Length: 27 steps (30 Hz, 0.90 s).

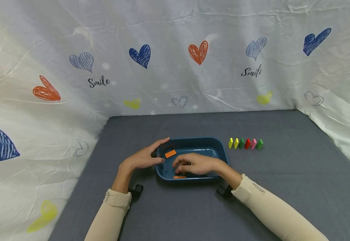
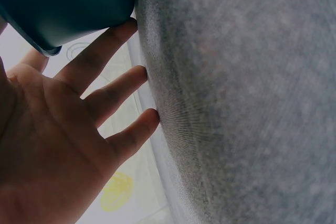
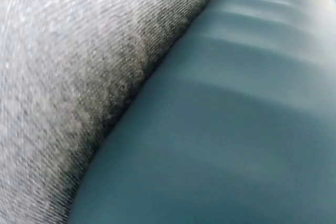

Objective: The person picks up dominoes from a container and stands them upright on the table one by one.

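Observation:
A dark blue tray (image 1: 193,142) with raised walls sits on the table. Over its left end is my left hand (image 1: 144,158), fingers spread, thumb by the rim. From the left wrist, the same hand (image 2: 68,108) shows straight fingers, one touching the outside of the tray (image 2: 73,3). My right hand (image 1: 197,164) is inside the tray with loosely bent fingers; nothing shows between them. Below its fingertips lies an orange block (image 1: 179,177) by the near wall. Another orange block (image 1: 170,153) lies near the left wall. Only the tray's outer wall (image 3: 220,129) and cloth show in the right wrist view.
Right of the tray stands a row of small upright blocks: two yellow (image 1: 233,143), then a green block (image 1: 241,143), a red block (image 1: 247,144), a pink block (image 1: 254,144) and another green block (image 1: 260,144). Grey cloth (image 1: 175,214) covers the table; a heart-printed curtain (image 1: 168,26) hangs behind.

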### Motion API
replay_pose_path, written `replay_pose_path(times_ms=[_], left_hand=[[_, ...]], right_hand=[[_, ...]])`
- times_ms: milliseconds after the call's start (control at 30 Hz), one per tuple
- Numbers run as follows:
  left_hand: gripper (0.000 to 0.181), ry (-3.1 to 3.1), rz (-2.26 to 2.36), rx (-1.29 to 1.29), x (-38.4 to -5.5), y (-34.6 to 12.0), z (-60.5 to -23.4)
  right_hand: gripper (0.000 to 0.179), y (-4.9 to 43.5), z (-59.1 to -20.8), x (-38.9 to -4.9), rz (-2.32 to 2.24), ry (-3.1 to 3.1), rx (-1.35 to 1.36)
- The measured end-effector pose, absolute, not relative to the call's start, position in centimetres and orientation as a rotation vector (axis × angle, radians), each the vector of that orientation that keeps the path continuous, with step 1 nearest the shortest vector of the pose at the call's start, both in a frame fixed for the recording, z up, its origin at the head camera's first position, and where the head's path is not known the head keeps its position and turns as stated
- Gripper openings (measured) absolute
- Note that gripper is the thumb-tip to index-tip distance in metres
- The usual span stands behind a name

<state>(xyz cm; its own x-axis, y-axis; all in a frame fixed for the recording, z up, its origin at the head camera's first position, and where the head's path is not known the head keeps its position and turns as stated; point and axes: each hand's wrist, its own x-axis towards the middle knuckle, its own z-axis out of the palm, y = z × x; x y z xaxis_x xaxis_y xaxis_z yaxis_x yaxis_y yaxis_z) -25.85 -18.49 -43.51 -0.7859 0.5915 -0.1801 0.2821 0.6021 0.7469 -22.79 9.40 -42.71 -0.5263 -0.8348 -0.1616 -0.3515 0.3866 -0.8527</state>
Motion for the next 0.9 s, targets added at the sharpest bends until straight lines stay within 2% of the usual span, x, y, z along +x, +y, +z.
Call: replay_pose_path(times_ms=[567, 900], left_hand=[[0.08, 2.409, 1.036, 0.686, -25.79, -18.45, -43.48], [0.08, 2.408, 1.037, 0.694, -25.81, -18.43, -43.36]], right_hand=[[0.036, 9.44, -42.72, -22.7, -1.025, 1.959, -1.023], [0.031, 9.79, -43.28, -23.09, -1.125, 1.877, -0.948]])
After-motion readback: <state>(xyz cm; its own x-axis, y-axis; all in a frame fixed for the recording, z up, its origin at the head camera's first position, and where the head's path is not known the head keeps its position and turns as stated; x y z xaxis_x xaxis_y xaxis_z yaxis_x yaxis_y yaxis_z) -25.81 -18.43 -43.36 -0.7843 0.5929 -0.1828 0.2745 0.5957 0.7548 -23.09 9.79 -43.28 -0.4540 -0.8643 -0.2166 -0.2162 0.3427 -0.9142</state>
